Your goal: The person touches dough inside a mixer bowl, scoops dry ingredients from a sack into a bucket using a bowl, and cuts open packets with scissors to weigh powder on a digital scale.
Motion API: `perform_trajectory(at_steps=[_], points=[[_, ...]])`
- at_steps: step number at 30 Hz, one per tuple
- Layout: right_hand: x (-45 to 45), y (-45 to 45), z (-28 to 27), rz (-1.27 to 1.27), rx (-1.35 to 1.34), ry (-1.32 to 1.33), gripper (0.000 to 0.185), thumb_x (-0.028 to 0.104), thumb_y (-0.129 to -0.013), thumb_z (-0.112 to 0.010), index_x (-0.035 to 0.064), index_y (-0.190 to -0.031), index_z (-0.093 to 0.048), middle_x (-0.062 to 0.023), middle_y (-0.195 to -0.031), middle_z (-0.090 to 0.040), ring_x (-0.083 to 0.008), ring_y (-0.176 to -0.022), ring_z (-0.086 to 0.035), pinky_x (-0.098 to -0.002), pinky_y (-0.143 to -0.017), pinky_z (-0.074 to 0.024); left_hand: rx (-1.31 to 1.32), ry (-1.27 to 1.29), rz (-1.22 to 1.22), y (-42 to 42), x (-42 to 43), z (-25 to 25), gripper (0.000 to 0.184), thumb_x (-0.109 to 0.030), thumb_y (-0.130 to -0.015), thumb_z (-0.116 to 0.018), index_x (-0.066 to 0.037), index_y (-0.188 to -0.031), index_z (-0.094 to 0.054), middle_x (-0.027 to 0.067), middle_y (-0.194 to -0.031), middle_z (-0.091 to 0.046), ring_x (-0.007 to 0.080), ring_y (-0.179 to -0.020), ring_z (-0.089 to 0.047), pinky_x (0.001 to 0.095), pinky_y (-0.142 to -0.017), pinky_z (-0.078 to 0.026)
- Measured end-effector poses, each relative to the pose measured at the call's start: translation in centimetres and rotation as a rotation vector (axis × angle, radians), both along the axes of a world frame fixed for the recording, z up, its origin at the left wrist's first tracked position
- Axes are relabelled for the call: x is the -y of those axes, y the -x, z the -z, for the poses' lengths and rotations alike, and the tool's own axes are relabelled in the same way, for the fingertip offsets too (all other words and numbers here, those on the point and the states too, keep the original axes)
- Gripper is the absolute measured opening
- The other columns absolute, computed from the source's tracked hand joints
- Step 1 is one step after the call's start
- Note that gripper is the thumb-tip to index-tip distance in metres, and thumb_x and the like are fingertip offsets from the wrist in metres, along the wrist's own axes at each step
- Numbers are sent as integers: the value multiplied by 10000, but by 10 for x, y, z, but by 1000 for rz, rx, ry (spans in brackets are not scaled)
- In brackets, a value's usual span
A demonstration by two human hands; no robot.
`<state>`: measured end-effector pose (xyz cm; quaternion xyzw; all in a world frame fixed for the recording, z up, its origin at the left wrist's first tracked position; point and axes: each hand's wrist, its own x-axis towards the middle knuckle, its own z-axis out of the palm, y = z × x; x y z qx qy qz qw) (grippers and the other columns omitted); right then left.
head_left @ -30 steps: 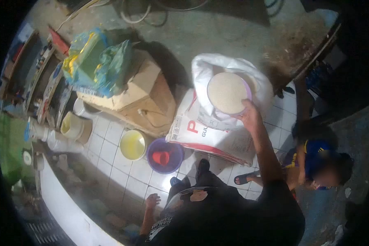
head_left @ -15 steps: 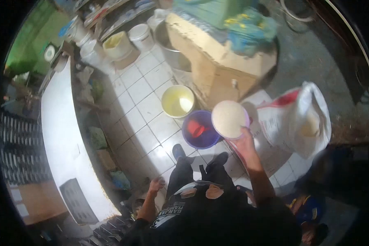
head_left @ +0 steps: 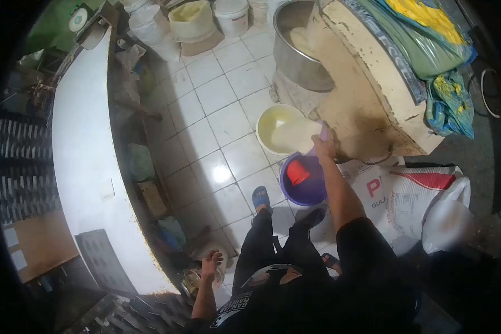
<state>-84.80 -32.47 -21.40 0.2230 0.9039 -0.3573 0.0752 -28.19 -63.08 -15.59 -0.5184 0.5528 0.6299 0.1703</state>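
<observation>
My right hand grips the rim of a lilac bowl, tilted on its side. Pale grains pour from it into a cream-coloured bucket on the tiled floor. Just in front of my feet stands a purple tub with a red scoop or cup inside, partly covered by my right forearm. My left hand hangs low on the left, its fingers loosely bent and apart, holding nothing.
A large metal pot stands beyond the bucket, next to a worn cream machine or counter. White sacks lie at right. A long white table runs along the left. Buckets line the back.
My right hand has swung the full bowl left and tipped it over the bucket, and grains now pour out. The view has shifted; my left hand still hangs at my side.
</observation>
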Motion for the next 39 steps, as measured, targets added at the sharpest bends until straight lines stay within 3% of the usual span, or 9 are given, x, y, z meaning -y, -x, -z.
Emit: perform_trajectory(at_steps=[10, 17, 20, 23, 25, 29, 33, 38, 39], points=[[52, 2, -109, -695, -356, -646, 825, 283, -648, -804, 262, -1388, -438, -174, -1165, -473, -369, -1110, -454, -476, -939, -439, 25, -79, -16, -2, 15, 30, 313, -226, -949, -556, -17, -1182, -560, 131, -1008, -665, 214, -843, -646, 340, -712, -518], [28, -13, -165, -556, -328, -466, 866, 192, -624, -813, 250, -1391, -415, -207, -1260, -403, -399, -1159, -438, -451, -899, -499, -20, -83, 6, 29, 21, 34, 332, -231, -933, -583, 19, -1152, -586, 143, -994, -675, 236, -836, -655, 366, -722, -529], [-18, -37, -173, -145, -288, 375, 944, 262, -684, -818, 205, -1467, -293, -186, -1302, -425, -346, -1200, -461, -475, -902, -495, -119, -123, 86, 53, 23, 47, 309, -212, -936, -569, 21, -1138, -591, 141, -971, -676, 240, -821, -654, 381, -705, -525], [-76, -94, -218, 210, -53, 1123, 881, 321, -802, -747, 139, -1485, -221, -154, -1395, -385, -317, -1248, -451, -505, -896, -507, -527, 267, 1009, 70, 39, 95, 335, -228, -907, -597, -12, -1159, -555, 162, -1021, -664, 289, -876, -654, 391, -733, -534], [-134, -140, -252, 266, -96, 1326, 837, 324, -840, -703, 112, -1481, -209, -160, -1405, -373, -323, -1267, -438, -507, -902, -511, -72, -201, 208, 94, 18, 92, 337, -229, -907, -591, -31, -1174, -537, 143, -1014, -656, 286, -850, -654, 408, -685, -537], [-254, -218, -295, 295, -279, 1702, 709, 378, -933, -568, 76, -1466, -211, -183, -1404, -363, -332, -1284, -427, -500, -928, -507, -103, -171, 251, 136, -27, 76, 357, -234, -921, -561, -29, -1207, -508, 155, -1022, -646, 286, -851, -657, 424, -653, -535], [-409, -283, -323, 320, -694, 832, 640, 407, -948, -527, 66, -1440, -300, -179, -1364, -406, -326, -1207, -492, -462, -904, -517, -106, -223, 369, 178, -86, 59, 393, -236, -912, -584, -27, -1231, -488, 174, -1029, -638, 290, -862, -646, 428, -685, -530], [-562, -294, -350, 818, -746, 679, 617, 258, -893, -577, 91, -1436, -339, -136, -1294, -510, -319, -1168, -526, -446, -848, -525, -147, -106, 570, 195, -170, 30, 387, -281, -911, -622, -54, -1205, -515, 157, -1035, -638, 291, -849, -651, 403, -674, -546], [-615, -284, -296, 610, -698, -80, 661, 250, -850, -615, 107, -1436, -343, -146, -1304, -509, -330, -1163, -530, -448, -878, -509, -172, -91, 637, 197, -184, 21, 381, -282, -914, -618, -56, -1204, -518, 158, -1036, -640, 293, -842, -653, 407, -687, -550]])
